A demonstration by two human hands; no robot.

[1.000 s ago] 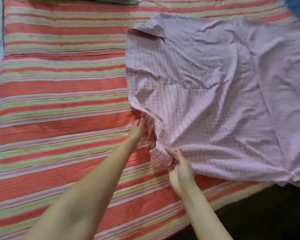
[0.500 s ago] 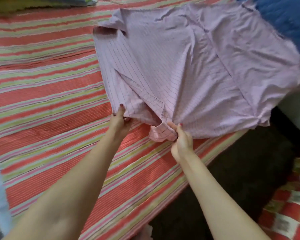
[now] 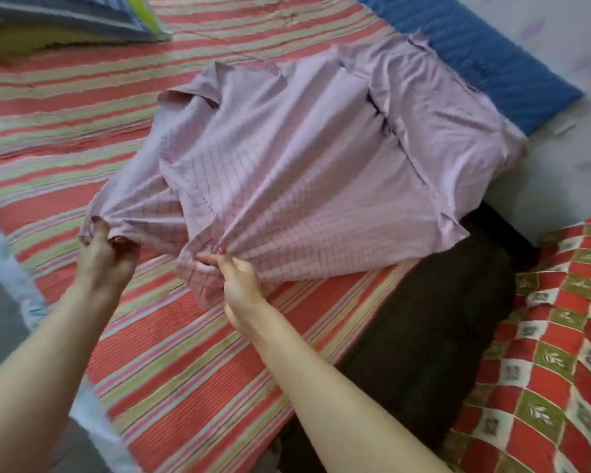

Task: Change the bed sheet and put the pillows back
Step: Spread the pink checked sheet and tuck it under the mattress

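Step in hand: the lilac checked sheet (image 3: 307, 172) is judged to be in the course of being opened out over the bed; it is still partly folded and bunched.
Left hand (image 3: 104, 249): closed on the near left edge of the sheet, the cloth pinched between thumb and curled fingers.
Right hand (image 3: 239, 278): closed on a gathered fold of the same edge, pinched between thumb and forefinger; creases fan out from this grip.
Sheet position: lifted at the near edge, the far part lying on the striped red and green bed cover (image 3: 185, 353) and reaching to the blue mattress edge (image 3: 475, 49) at the upper right.
Pillow: a striped pillow (image 3: 65, 18) is seen at the top left, lying on the bed and well apart from the sheet.
Surroundings: a dark gap of floor (image 3: 423, 336) lies beside the bed, with a red and green patterned cloth (image 3: 543, 387) at the lower right.
Progress: early, by judgement; most of the bed is uncovered by the sheet.
Next move: the folds would need to be shaken loose, a true corner found, and the two hands drawn apart so the sheet spreads flat.
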